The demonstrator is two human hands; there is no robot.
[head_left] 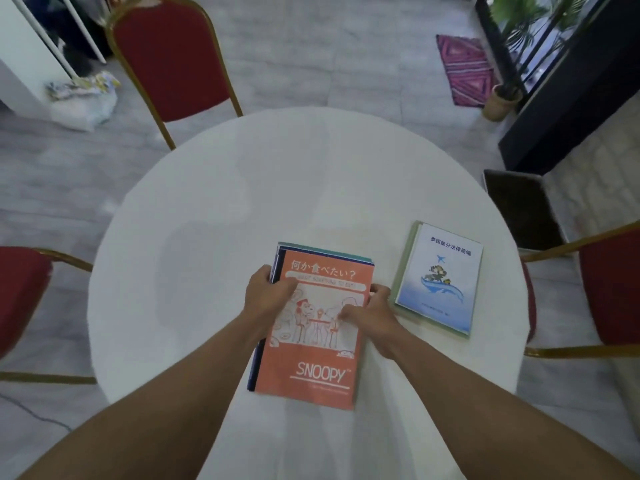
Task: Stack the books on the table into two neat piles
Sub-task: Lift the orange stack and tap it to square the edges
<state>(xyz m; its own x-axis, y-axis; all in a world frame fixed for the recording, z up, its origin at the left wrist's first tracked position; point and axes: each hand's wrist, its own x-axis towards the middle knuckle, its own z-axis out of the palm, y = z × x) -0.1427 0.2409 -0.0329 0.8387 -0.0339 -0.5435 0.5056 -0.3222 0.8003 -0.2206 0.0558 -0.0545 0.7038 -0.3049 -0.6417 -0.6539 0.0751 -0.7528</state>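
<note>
An orange Snoopy book tops a pile of several books near the middle of the round white table. Dark blue and teal covers poke out at the pile's left and far edges. My left hand grips the pile's left edge, thumb on the orange cover. My right hand holds the right edge, fingers lying on the cover. A second pile sits to the right: a white-and-blue book with a whale picture lying on a pale green book.
Red chairs with gold frames stand at the far side, at the left and at the right. A dark open box sits on the floor by the table's right rim. A potted plant stands farther back.
</note>
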